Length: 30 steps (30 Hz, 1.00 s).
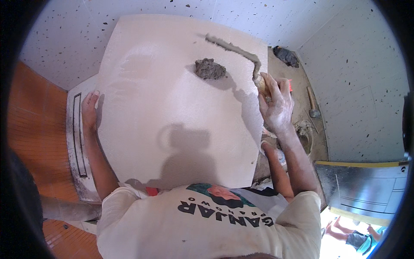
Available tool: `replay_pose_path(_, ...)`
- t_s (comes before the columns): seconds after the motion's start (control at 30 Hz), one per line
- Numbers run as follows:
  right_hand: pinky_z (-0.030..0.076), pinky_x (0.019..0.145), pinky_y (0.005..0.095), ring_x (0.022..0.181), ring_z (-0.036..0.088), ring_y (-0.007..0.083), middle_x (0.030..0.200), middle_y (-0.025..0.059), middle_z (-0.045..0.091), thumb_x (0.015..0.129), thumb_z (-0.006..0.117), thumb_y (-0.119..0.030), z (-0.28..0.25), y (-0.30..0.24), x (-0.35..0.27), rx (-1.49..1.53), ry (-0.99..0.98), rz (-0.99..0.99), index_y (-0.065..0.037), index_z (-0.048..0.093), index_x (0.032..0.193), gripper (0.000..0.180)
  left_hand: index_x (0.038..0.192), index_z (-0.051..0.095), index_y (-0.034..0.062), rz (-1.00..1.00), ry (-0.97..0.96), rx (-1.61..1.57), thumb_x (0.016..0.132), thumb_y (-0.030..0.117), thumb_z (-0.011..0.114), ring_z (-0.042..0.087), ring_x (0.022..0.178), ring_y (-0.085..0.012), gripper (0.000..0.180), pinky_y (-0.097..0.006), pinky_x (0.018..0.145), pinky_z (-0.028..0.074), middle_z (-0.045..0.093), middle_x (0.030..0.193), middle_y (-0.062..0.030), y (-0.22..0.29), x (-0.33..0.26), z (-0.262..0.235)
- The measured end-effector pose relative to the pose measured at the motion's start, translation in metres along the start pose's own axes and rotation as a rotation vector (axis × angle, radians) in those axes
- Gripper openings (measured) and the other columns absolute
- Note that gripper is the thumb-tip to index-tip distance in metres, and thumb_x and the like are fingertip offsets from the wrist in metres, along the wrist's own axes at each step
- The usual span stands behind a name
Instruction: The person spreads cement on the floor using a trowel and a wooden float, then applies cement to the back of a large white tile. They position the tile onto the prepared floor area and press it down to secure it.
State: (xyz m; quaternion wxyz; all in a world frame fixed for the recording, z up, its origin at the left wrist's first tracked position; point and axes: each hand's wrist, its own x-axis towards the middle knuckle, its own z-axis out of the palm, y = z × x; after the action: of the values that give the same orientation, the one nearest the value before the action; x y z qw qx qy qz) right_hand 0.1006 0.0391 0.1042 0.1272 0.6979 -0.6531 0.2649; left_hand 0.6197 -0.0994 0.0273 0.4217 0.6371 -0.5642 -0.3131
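Note:
A large cream tile (142, 99) fills the middle of the view, leaning close against my body. A lump of grey mortar (209, 69) sticks to its upper part. My right hand (276, 101) is closed round the wooden handle of a trowel (233, 49) at the tile's right side. The trowel's blade shows nearly edge-on, coated with mortar, and reaches up and left above the lump. At the tile's left edge, my left hand (89, 108) grips the rim, some of its fingers hidden.
On the floor to the right lie a black plastic bag (286, 56) and a hammer (313, 102), with a mortar-smeared bucket (304, 137) nearer. Speckled walls (353, 82) enclose the space. A slotted drain (79, 134) lies left, beside orange tiling (41, 138). Another person (362, 239) is at lower right.

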Motion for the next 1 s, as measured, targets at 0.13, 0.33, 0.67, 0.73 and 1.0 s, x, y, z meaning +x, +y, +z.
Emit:
replay_pose_path(0.13,0.051,0.072,0.0415,0.085,0.061,0.0311,0.094,0.0133,0.053,0.077,0.067,-0.009,-0.005,-0.010,-0.004,0.166,-0.019,0.124,-0.010,0.056,0.124,0.049,0.119,0.058,-0.0061,0.040,-0.003,-0.040,0.092,0.039,0.054,0.054,0.102,-0.0203,0.053,-0.031,0.096,0.037,0.062,0.108,-0.0131,0.005,0.002,-0.001)
replay_pose_path(0.33,0.050,0.081,0.0447,0.094,0.063,0.0391,0.097,0.0255,0.064,0.085,0.059,-0.024,-0.005,-0.008,-0.003,0.277,-0.426,0.263,-0.004,0.054,0.116,0.037,0.121,0.057,-0.0067,-0.001,0.000,-0.041,0.092,0.038,0.055,0.054,0.105,-0.0205,0.054,-0.031,0.098,0.036,0.062,0.111,-0.0140,0.010,-0.004,0.001)
replay_pose_path(0.67,0.050,0.076,0.0523,0.088,0.063,0.0438,0.091,0.0279,0.064,0.092,0.049,-0.034,0.018,0.030,0.042,-0.092,-0.570,0.169,0.000,0.049,0.105,0.037,0.123,0.056,-0.0065,0.023,-0.079,-0.066,0.094,0.038,0.054,0.054,0.106,-0.0207,0.053,-0.032,0.097,0.038,0.061,0.116,-0.0142,0.010,-0.005,-0.006)
replay_pose_path(0.73,0.052,0.065,0.0495,0.074,0.066,0.0371,0.084,0.0224,0.065,0.092,0.051,-0.036,0.032,0.071,0.041,-0.133,-0.458,0.133,0.001,0.052,0.103,0.038,0.122,0.056,-0.0062,0.021,-0.040,-0.145,0.093,0.039,0.054,0.054,0.106,-0.0212,0.054,-0.033,0.097,0.038,0.061,0.115,-0.0141,0.000,0.000,-0.002)
replay_pose_path(1.0,0.044,0.044,0.0267,0.054,0.052,0.0060,0.069,-0.0003,0.053,0.096,0.052,-0.035,0.001,0.021,0.043,0.932,-1.061,0.789,-0.005,0.056,0.107,0.032,0.120,0.058,-0.0056,0.066,-0.039,0.030,0.091,0.046,0.055,0.053,0.103,-0.0200,0.060,-0.032,0.099,0.035,0.061,0.110,-0.0122,0.008,-0.004,-0.004)
